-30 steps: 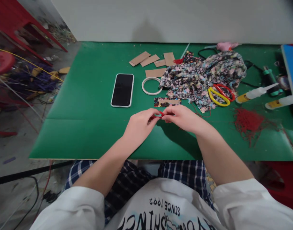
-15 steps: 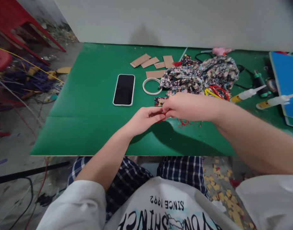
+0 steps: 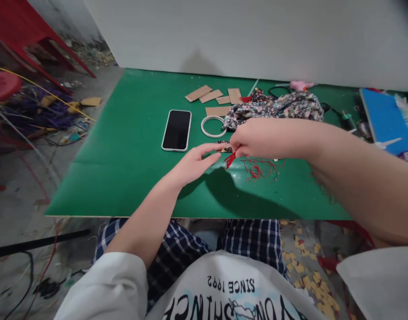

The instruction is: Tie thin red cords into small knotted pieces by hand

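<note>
Pinched in the fingers of my right hand [image 3: 249,137] is a red tassel [image 3: 230,160], its threads fanning out down to the left. My left hand [image 3: 200,163] hovers just left of it, thumb and fingers apart with nothing between them. A small floral-covered strip [image 3: 226,146] lies on the table behind the tassel, partly hidden by my right hand. Loose red threads [image 3: 257,171] are tangled on the green table [image 3: 130,169] below my right wrist. Behind that hand lies a crumpled floral cloth [image 3: 274,108].
A phone [image 3: 177,130] lies left of a roll of white tape [image 3: 213,126]. Several cardboard pieces [image 3: 199,93] are behind them. At the right are a pink glue gun [image 3: 300,86], a green-handled tool [image 3: 348,120] and a blue board [image 3: 386,118].
My left fingers have parted from the red piece. My right hand now holds the tassel alone, its threads showing. The view has shifted slightly, and my right forearm covers the scissors.
</note>
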### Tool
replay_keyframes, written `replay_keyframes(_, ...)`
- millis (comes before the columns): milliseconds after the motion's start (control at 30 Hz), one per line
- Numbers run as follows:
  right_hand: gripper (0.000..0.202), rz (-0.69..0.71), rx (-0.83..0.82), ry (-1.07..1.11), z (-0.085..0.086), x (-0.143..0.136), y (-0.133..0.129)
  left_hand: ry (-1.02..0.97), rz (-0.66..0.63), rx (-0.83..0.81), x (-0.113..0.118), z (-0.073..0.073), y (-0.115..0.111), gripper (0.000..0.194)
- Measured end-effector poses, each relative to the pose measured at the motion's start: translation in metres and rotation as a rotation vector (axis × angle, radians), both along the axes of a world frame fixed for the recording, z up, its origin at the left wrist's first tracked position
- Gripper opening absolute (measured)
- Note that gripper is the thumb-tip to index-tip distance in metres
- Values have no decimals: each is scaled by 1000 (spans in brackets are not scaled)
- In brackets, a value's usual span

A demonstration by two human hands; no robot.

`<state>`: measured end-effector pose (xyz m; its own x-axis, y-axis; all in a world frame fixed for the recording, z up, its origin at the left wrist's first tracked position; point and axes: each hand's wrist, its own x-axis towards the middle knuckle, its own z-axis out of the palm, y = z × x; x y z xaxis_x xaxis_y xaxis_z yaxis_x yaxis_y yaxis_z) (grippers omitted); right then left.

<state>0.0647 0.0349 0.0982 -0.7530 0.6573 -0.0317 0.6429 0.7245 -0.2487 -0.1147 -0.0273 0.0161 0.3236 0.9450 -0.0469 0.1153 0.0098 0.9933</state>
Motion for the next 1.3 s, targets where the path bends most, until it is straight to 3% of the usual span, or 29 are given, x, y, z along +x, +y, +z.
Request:
replay_keyframes(100,25,110,-59,-312,10,-13,-9,-191,29,95,10,4,-3,33)
replay_keyframes(167,23,118,-68,-371,17,-21,-16,-307,-45,57,19,3,-7,32)
replay_keyframes(233,22,118,-117,-366,21,-26,-20,-339,-34,-15,26,1,-10,33)
replay_keyframes(400,19,72,-82,-341,18,-23,-18,-111,148,-3,28,-2,-13,23)
replay_keyframes(667,17,3,-58,-274,13,-19,-17,253,380,338,25,2,-18,20)
replay_keyframes(867,19,-53,-5,-228,10,-17,-28,422,432,540,21,-1,-19,20)
replay_keyframes(1167,21,-137,7,-8,0,-5,-38,232,398,315,22,9,-21,23)
replay_keyframes(1300,16,-201,-6,204,-3,0,-41,85,396,193,21,9,-21,24)
